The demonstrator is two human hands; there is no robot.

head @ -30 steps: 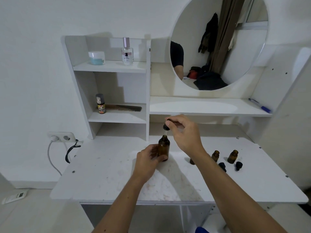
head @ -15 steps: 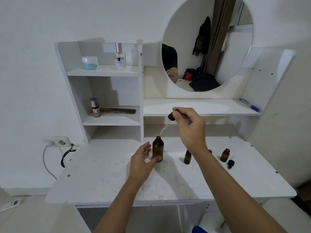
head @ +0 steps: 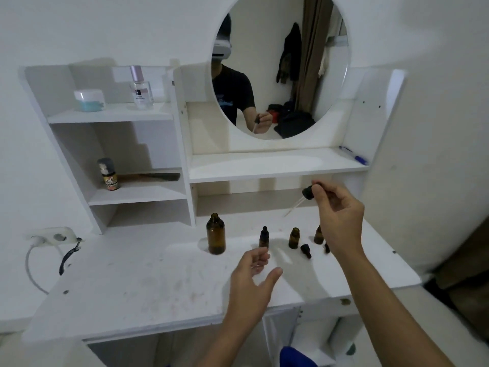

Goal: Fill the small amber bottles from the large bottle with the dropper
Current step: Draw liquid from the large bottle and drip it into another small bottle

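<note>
The dropper [head: 301, 198] is held above the white desk [head: 148, 274] by its black rubber bulb, which is pinched between the thumb and fingertips of the right hand [head: 340, 215]. Its long axis is tilted: the bulb is uppermost at the right, and the clear glass tube is pointed down and to the left, ending in the air above the row of small bottles. The tip of the tube is faint against the pale shelf behind it and is hard to make out.

The large amber bottle [head: 216, 233] is seen standing upright and uncapped on the desk, left of the small ones. The left hand [head: 251, 284] is held open and empty, fingers loosely spread, just in front of a capped small bottle [head: 264, 237]; whether it is touched cannot be told. An open small bottle [head: 294, 238] is set to the right of that one, with a loose black cap [head: 306, 251] lying beside it. A third small bottle [head: 318, 235] is partly hidden behind the right wrist, as is another dark cap near it.
</note>
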